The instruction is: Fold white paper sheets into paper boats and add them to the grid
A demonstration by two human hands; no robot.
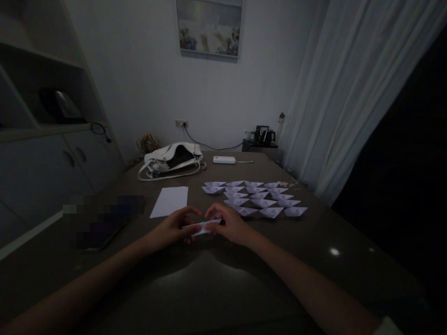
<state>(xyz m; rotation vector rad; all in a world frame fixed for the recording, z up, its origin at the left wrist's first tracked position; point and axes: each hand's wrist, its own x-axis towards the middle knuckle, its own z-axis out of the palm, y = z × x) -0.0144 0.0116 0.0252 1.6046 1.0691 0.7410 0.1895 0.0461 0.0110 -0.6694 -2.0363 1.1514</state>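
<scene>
Between my two hands, over the near middle of the table, is a small folded white paper boat (202, 228). My left hand (177, 225) grips its left end, thumb along the near side and fingers curled behind. On the right end, my right hand (230, 224) pinches it the same way, with the thumb pressed near the middle. Fingers cover part of the folds. Just beyond my right hand stand several finished paper boats (262, 203) in rough rows. Flat white paper sheets (170, 201) lie beyond my left hand.
A white handbag (171, 158) with its strap rests at the back left of the table (216, 288). Near the far edge lies a white power bank (224, 160) with a short cable. A dark, pixelated object (108, 223) lies at left. A white curtain (324, 102) hangs at right.
</scene>
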